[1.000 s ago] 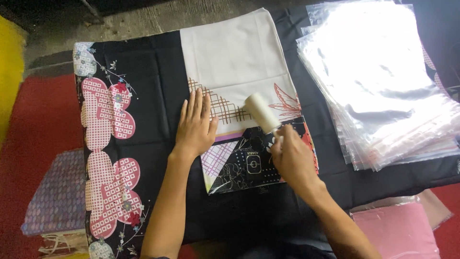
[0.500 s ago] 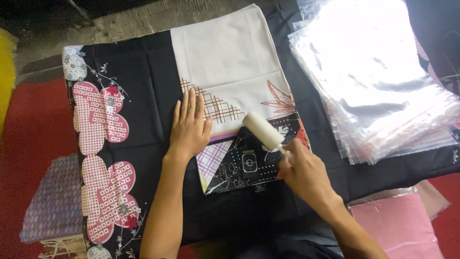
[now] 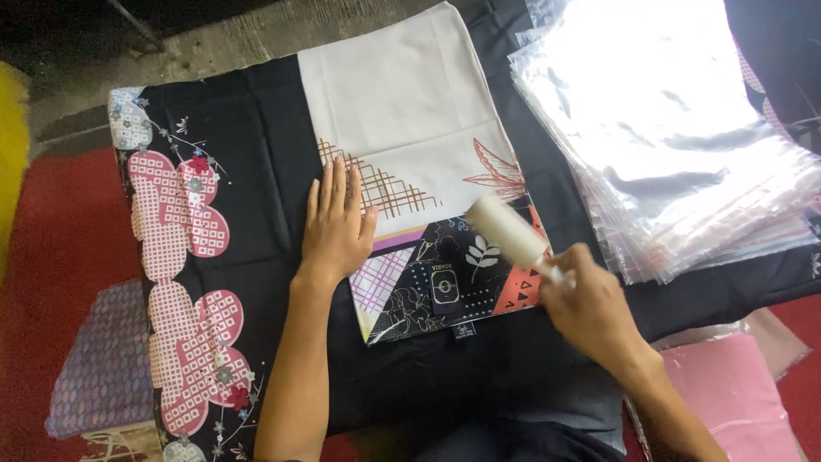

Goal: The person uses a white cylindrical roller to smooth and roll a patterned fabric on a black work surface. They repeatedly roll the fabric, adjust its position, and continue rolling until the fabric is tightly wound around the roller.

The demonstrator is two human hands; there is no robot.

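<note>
White lint roller point(image 3: 506, 231) gripped by right hand point(image 3: 594, 310) | left hand point(image 3: 336, 227) flat, fingers spread, pinning folded cloth point(image 3: 402, 128) | best rolled evenly, cloth held taut

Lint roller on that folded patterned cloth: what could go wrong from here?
1. The left hand pins only the cloth's left edge, so the lint roller, worked by the right hand, might drag and wrinkle the unpinned right side.
2. The stack of clear plastic bags lies close to the right; a wide stroke could catch the sticky roller on a bag edge.
3. The right hand's grip is far back on the handle, so the roller may tilt and roll unevenly.
</note>
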